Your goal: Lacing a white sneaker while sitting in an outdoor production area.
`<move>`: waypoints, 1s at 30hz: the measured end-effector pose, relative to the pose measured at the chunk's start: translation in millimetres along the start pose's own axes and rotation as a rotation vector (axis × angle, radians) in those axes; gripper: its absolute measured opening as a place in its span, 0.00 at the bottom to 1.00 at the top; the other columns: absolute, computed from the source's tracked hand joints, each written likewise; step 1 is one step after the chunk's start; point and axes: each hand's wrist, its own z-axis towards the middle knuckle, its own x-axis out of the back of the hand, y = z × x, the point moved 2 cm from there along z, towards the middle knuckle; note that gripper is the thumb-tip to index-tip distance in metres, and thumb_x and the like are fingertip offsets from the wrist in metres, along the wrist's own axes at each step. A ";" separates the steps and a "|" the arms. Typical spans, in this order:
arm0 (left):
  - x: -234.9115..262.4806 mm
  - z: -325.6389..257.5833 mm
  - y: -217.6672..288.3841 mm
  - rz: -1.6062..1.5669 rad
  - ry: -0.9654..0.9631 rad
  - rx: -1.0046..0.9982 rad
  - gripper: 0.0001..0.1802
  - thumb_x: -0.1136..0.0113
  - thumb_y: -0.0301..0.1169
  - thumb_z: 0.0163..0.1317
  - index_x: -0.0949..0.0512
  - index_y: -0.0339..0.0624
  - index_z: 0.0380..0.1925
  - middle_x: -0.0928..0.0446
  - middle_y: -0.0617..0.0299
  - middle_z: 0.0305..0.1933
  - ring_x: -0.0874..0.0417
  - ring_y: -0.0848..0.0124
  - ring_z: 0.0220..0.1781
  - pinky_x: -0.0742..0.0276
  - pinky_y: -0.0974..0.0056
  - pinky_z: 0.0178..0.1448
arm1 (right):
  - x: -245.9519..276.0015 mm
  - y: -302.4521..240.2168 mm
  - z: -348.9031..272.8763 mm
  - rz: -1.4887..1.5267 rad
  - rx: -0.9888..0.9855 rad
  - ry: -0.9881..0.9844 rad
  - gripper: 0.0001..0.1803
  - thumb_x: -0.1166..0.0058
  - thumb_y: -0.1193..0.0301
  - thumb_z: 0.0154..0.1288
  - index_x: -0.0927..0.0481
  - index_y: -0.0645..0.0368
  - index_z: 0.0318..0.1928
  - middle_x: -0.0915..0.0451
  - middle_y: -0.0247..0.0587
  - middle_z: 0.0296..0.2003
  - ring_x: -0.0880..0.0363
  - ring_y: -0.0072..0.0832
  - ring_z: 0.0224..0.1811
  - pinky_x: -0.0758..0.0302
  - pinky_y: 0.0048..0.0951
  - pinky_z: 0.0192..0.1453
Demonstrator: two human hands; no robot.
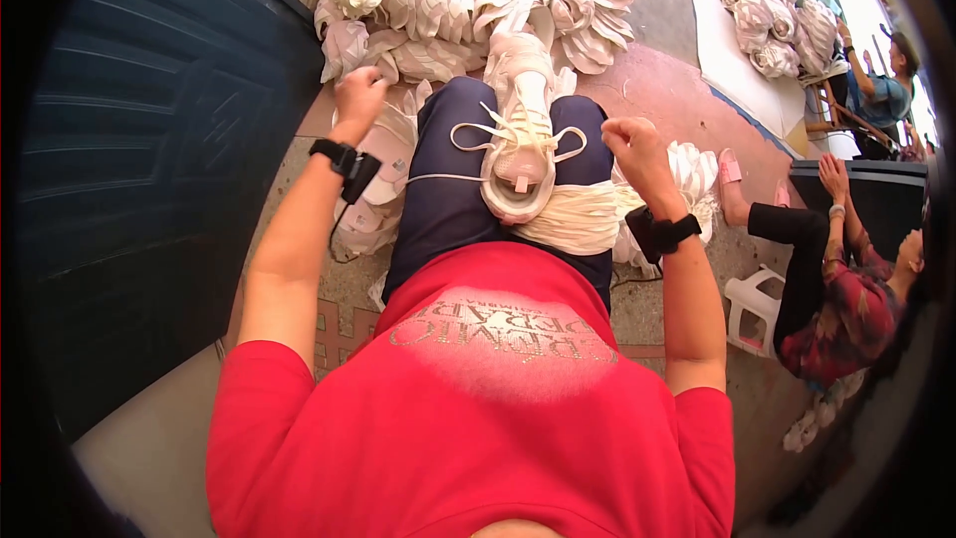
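A pale pink and white sneaker (pixel 520 159) lies on my lap between my thighs, its heel toward me. Its cream shoelace (pixel 528 130) is tied in a bow, with one loop out to each side. My left hand (pixel 360 98) is raised to the left of the sneaker with fingers curled in, apart from the laces. On the other side, my right hand (pixel 637 149) is closed near the right loop without visibly touching it. Whatever either hand may hold is hidden. A bundle of cream laces (pixel 573 219) lies across my right thigh, beside the heel.
Bundled pale shoe parts (pixel 418 0) are heaped beyond my knees, with more shoe pieces (pixel 383 164) by my left leg. A dark blue panelled door (pixel 169 139) stands at left. At right, a seated person (pixel 846 309) is near a white stool (pixel 754 309); another person (pixel 881 90) is farther back.
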 end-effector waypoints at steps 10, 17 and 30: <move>-36.3 -77.3 -147.1 -0.313 -0.217 0.588 0.21 0.37 0.38 0.47 0.24 0.32 0.36 0.22 0.48 0.39 0.23 0.56 0.43 0.30 0.58 0.47 | -37.1 -10.0 -42.3 -0.173 0.104 -0.242 0.06 0.43 0.68 0.47 0.18 0.52 0.27 0.26 0.36 0.26 0.30 0.34 0.35 0.34 0.34 0.41; -33.0 -73.2 -141.1 -0.088 -0.128 0.521 0.18 0.43 0.42 0.53 0.25 0.33 0.25 0.24 0.45 0.27 0.23 0.51 0.33 0.30 0.56 0.38 | -45.9 -17.5 -43.7 -0.404 0.228 -0.245 0.03 0.49 0.71 0.51 0.24 0.54 0.26 0.28 0.34 0.24 0.30 0.32 0.36 0.37 0.34 0.41; -4.2 -70.6 -129.8 -0.054 -0.050 0.481 0.17 0.44 0.40 0.52 0.25 0.34 0.19 0.24 0.48 0.20 0.23 0.55 0.23 0.29 0.57 0.33 | -50.1 -12.2 -34.8 -0.135 0.160 -0.463 0.16 0.45 0.66 0.52 0.28 0.59 0.41 0.22 0.49 0.29 0.23 0.41 0.33 0.34 0.38 0.36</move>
